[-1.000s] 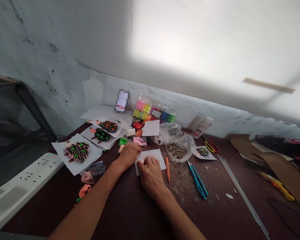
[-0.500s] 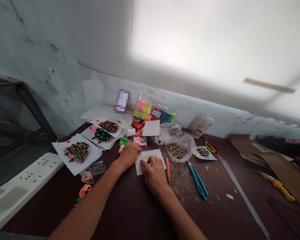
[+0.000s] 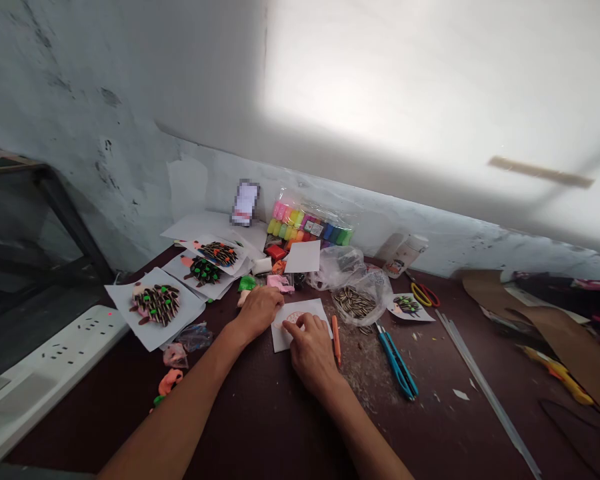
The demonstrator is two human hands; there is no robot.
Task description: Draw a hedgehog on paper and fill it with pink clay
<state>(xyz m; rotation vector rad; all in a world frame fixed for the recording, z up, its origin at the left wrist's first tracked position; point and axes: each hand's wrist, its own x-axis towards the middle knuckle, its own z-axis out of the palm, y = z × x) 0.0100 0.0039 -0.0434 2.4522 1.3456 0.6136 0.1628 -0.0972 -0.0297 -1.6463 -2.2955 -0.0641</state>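
Note:
A small white card [image 3: 307, 312] with a round pink outline lies on the dark table. My left hand [image 3: 261, 311] rests at its upper left edge, fingers bent and pressed together; whatever is under the fingertips is hidden. Over the card's lower part is my right hand [image 3: 313, 347], its fingers curled and closed, tips touching the pink outline; anything held there is too small to name. An orange marker [image 3: 336, 340] lies just right of the card. Behind it, an open plastic bag holds striped seeds [image 3: 354, 301]. Pink clay [image 3: 280, 284] sits beyond my left hand.
Seed-covered hedgehog pictures [image 3: 157, 305] lie at left beside a white power strip [image 3: 75, 347]. Teal scissors [image 3: 398, 363], red-yellow scissors [image 3: 425, 295] and clear sticks [image 3: 485, 387] are at right. A phone [image 3: 245, 202] and coloured clay packs [image 3: 310, 223] stand near the wall.
My right hand has shifted very slightly to the right over the card. My left hand stays in nearly the same place.

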